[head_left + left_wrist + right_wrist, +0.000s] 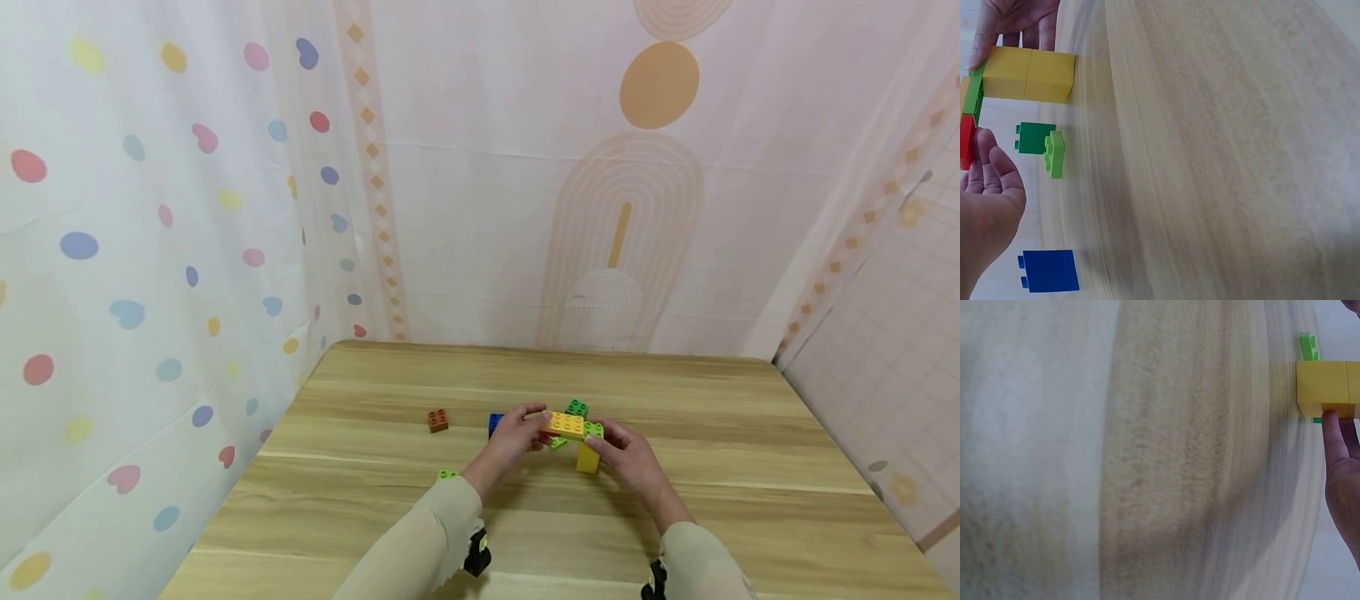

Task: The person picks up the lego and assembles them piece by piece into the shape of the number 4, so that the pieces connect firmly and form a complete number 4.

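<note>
L hand (513, 435) pinches red brick (967, 140), R hand (630, 457) grips yellow blocks (588, 458) w/ lime brick (593, 429) atop; prob. mid-joining, next move needs a firm, level press.

Right hand (636, 463) is blocking approach from right of yellow tower (588, 460). Left hand (514, 437) and raised brick bar (564, 422) are filling space left of tower's top; light green brick (1056, 156) is sitting lower. Dark green block (577, 407) is standing behind tower, blue block (1051, 271) well left. Bare counter (570, 533) is leaving passage in front of tower.
</note>
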The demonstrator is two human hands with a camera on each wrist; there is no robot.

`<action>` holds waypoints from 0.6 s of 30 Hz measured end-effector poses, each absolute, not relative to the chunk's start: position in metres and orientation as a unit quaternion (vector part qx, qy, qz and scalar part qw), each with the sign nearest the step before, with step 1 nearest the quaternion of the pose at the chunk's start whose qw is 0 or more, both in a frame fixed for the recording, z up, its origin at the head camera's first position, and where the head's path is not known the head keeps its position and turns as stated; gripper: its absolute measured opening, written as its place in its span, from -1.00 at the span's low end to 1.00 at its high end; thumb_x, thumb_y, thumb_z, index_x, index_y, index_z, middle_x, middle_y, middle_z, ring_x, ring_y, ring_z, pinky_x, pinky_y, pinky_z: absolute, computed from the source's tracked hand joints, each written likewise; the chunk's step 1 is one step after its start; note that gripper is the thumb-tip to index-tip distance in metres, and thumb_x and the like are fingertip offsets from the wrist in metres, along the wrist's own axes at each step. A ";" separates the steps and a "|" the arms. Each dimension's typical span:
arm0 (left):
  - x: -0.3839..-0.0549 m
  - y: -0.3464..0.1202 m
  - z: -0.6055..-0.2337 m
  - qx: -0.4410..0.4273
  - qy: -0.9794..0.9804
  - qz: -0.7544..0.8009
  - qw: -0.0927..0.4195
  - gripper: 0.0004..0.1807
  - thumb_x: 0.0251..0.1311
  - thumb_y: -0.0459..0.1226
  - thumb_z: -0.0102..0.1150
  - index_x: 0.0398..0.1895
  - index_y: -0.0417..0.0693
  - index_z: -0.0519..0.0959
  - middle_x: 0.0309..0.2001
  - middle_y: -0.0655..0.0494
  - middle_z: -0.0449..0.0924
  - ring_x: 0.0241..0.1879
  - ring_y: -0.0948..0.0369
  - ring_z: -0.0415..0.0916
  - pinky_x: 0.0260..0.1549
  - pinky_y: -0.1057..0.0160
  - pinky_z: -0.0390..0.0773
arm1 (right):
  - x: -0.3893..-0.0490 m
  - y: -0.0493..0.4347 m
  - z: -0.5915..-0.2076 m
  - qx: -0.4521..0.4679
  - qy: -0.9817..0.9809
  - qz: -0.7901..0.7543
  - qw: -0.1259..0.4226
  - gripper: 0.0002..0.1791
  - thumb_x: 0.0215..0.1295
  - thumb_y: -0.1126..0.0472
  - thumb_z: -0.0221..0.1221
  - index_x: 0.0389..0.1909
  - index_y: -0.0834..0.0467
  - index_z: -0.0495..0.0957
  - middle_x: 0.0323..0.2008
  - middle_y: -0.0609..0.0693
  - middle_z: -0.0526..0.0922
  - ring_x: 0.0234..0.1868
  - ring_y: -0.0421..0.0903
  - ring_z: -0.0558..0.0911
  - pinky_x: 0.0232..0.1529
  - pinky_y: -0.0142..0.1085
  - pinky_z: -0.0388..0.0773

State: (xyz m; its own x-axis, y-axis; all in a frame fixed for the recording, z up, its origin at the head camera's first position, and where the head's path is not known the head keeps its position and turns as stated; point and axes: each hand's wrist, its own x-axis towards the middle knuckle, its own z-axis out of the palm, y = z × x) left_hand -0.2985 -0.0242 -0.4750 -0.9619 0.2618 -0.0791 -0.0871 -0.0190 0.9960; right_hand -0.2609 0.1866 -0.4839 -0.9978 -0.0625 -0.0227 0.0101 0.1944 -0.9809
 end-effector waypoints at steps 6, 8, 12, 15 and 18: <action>-0.295 -0.027 -0.472 0.061 0.694 0.709 0.109 -0.49 0.51 -0.04 -0.04 0.24 -0.28 0.45 -0.18 -0.01 0.67 -0.22 0.04 0.62 -0.14 0.09 0.57 | -0.260 0.182 -0.483 -0.009 0.778 -0.628 0.015 -0.54 0.41 0.09 0.22 0.27 0.13 0.52 0.07 0.10 0.58 0.02 -0.05 0.55 0.06 -0.14 0.55; -0.294 -0.028 -0.472 0.062 0.696 0.707 0.106 -0.50 0.53 -0.03 -0.09 0.21 -0.28 0.46 -0.18 -0.01 0.66 -0.18 -0.01 0.61 -0.11 0.05 0.56 | -0.259 0.181 -0.484 -0.005 0.780 -0.626 0.010 -0.53 0.41 0.08 0.22 0.28 0.13 0.51 0.09 0.10 0.58 0.04 -0.04 0.55 0.07 -0.14 0.55; -0.294 -0.030 -0.474 0.059 0.693 0.712 0.099 -0.48 0.55 -0.03 -0.15 0.22 -0.30 0.46 -0.17 -0.07 0.64 -0.11 -0.12 0.58 -0.13 0.03 0.55 | -0.258 0.179 -0.485 0.001 0.791 -0.612 -0.005 -0.50 0.40 0.06 0.22 0.30 0.13 0.49 0.12 0.11 0.58 0.09 -0.02 0.56 0.07 -0.15 0.55; -0.292 -0.032 -0.474 0.054 0.692 0.715 0.089 -0.47 0.56 -0.06 -0.17 0.26 -0.34 0.42 -0.18 -0.10 0.64 -0.11 -0.13 0.58 -0.14 0.06 0.55 | -0.257 0.178 -0.486 0.005 0.797 -0.603 -0.015 -0.49 0.40 0.08 0.22 0.31 0.15 0.48 0.12 0.14 0.58 0.09 0.00 0.56 0.06 -0.17 0.56; -0.290 -0.033 -0.473 0.045 0.696 0.712 0.076 -0.48 0.57 -0.10 -0.18 0.27 -0.38 0.40 -0.18 -0.11 0.63 -0.16 -0.05 0.59 -0.12 0.04 0.56 | -0.256 0.176 -0.487 0.006 0.800 -0.600 -0.024 -0.48 0.40 0.13 0.23 0.33 0.17 0.46 0.12 0.16 0.57 0.10 0.02 0.55 0.04 -0.20 0.56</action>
